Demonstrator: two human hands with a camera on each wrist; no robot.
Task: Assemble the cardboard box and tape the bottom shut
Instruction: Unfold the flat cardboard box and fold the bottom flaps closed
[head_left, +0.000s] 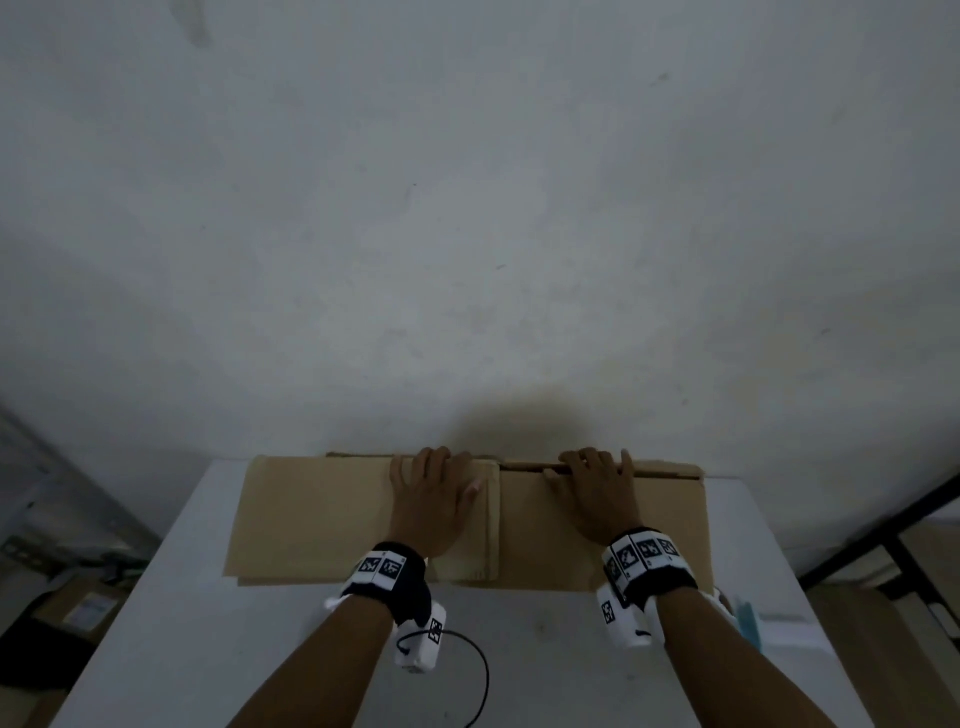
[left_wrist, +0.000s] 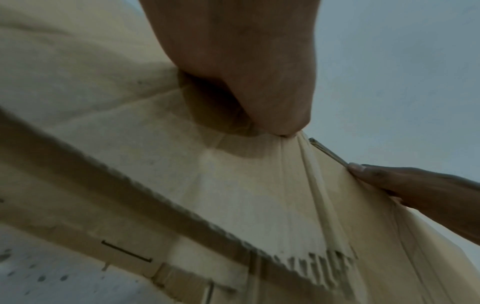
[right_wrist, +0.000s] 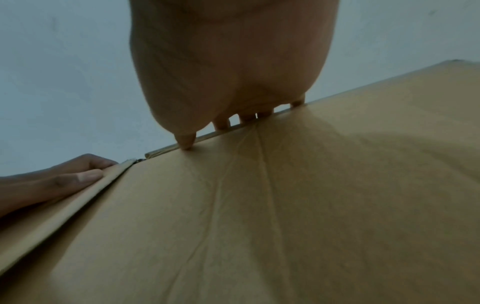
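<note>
All three views are dim, grey and grainy. Beyond the fingertips of the left hand (head_left: 435, 499) and right hand (head_left: 597, 493), a soft shadow falls on the pale plaster wall (head_left: 467, 234). The flat tan cardboard box (right_wrist: 311, 205) blurs under the right palm. Straight edges bow toward the head view's borders.

Likely a storeroom: bare wall (head_left: 467, 208), stacked cartons (dim) (head_left: 72, 613), metal rack (head_left: 883, 530).
</note>
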